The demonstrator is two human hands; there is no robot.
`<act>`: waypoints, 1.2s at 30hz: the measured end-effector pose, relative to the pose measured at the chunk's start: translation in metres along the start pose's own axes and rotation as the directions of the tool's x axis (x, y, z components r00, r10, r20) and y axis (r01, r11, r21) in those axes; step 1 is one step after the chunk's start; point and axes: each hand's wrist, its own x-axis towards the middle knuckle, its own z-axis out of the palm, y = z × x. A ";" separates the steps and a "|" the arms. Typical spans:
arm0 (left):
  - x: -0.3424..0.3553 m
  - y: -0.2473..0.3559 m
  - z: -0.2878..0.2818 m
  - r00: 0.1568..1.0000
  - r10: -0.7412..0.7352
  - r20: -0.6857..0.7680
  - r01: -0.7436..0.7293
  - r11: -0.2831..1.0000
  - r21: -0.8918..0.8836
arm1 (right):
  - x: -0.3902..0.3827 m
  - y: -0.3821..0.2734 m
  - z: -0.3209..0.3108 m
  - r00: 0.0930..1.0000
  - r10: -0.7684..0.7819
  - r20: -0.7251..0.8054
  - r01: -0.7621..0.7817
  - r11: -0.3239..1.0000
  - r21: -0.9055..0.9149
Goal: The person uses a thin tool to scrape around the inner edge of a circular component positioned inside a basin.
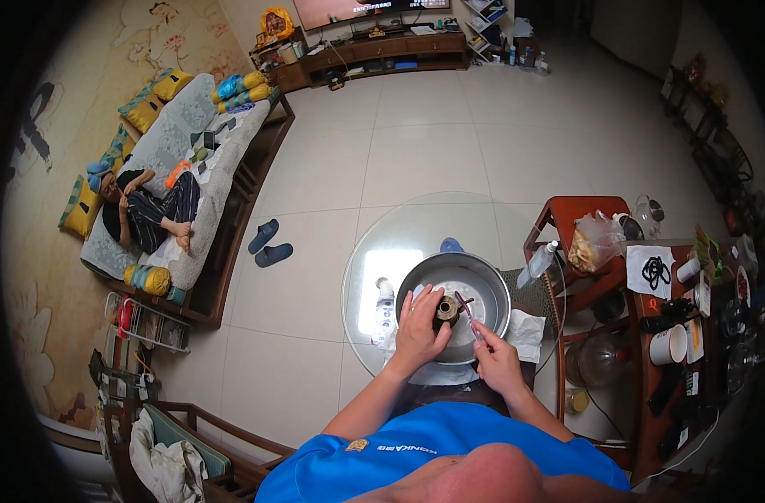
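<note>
My left hand (418, 329) curls around a small dark brass-coloured vessel (446, 310) with a round opening on top. My right hand (497, 362) grips the handle of a slim purplish tool (475, 325); its darker head sits right beside the vessel, and I cannot make out its exact kind. Both things are over a wide grey metal basin (495, 277), whose bottom shows a little pale liquid or wetness. The basin stands on a round glass table (374, 226).
White tissue (527, 337) lies right of the basin, near a clear spray bottle (537, 264). A red-brown stool (567, 210) holds a plastic bag (597, 241). A cluttered side table (651, 369) carries a white mug (668, 344). Another person reclines on the sofa (177, 117); slippers (273, 254) lie on the floor.
</note>
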 end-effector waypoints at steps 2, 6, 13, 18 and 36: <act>0.000 0.002 0.000 1.000 -0.004 -0.028 0.004 1.000 0.006 | -0.001 0.001 0.000 1.000 0.000 -0.005 0.000 1.000 0.015; -0.002 0.002 0.004 0.997 -0.016 -0.078 0.021 0.998 0.054 | -0.001 -0.003 0.000 1.000 0.013 0.010 -0.013 1.000 0.006; -0.002 0.000 0.004 0.999 -0.011 -0.053 0.012 1.000 0.024 | -0.001 -0.001 -0.001 1.000 -0.010 0.009 0.009 0.999 0.047; 0.000 -0.001 0.002 1.000 0.007 -0.029 -0.006 1.000 0.027 | 0.000 -0.001 -0.001 1.000 0.006 0.016 -0.006 1.000 0.014; -0.002 -0.003 0.005 0.997 -0.013 -0.072 0.016 0.999 0.041 | 0.000 -0.001 -0.002 1.000 -0.014 0.022 0.014 1.000 -0.009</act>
